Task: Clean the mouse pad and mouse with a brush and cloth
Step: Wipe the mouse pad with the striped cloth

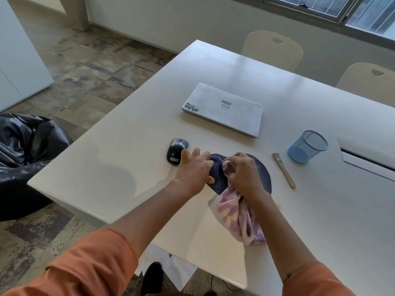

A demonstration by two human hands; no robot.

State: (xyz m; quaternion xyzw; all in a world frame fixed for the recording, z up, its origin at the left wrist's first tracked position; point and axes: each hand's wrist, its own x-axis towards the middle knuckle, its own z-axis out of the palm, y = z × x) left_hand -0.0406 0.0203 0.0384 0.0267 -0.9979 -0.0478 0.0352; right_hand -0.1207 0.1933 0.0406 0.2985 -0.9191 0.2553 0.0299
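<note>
A dark blue mouse pad [264, 175] with a raised wrist rest lies on the white table [119, 159], mostly covered by my hands. My left hand [195, 170] presses flat on the pad's left side, fingers spread. My right hand [243, 171] is closed around a pink and yellow patterned cloth [235, 216], bunched against the pad, with the rest of the cloth trailing toward me. A black mouse [175, 151] rests on the table just left of the pad, apart from my left hand. A wooden-handled brush [283, 169] lies right of the pad.
A shut white laptop [223, 108] sits beyond the pad. A blue mesh cup [306, 146] stands at the right, past the brush. Two pale chairs [272, 50] stand behind the table. A black bag [25, 150] sits on the floor at the left.
</note>
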